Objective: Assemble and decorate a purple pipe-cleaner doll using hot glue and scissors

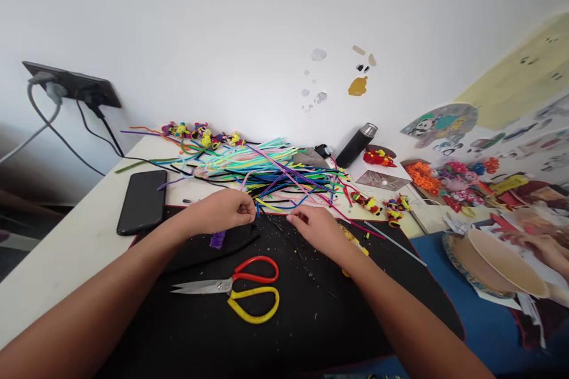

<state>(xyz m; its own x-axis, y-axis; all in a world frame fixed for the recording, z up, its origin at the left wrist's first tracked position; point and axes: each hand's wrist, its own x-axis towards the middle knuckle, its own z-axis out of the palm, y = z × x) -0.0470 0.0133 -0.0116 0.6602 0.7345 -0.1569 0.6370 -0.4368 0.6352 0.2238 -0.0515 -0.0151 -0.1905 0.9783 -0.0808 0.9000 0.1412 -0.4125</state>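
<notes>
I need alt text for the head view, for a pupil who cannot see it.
A person's left hand and right hand, apart and loosely curled, are over a black mat before a heap of multicoloured pipe cleaners. Scissors with red and yellow handles lie nearer the viewer, and a dark phone lies to the left.

Can't tell if my left hand [231, 211] holds anything tbh; other person's arm [553, 256] is chopped by the right edge.

Black phone [141, 204], leaning flask [355, 145], wall socket [73, 83].
</notes>
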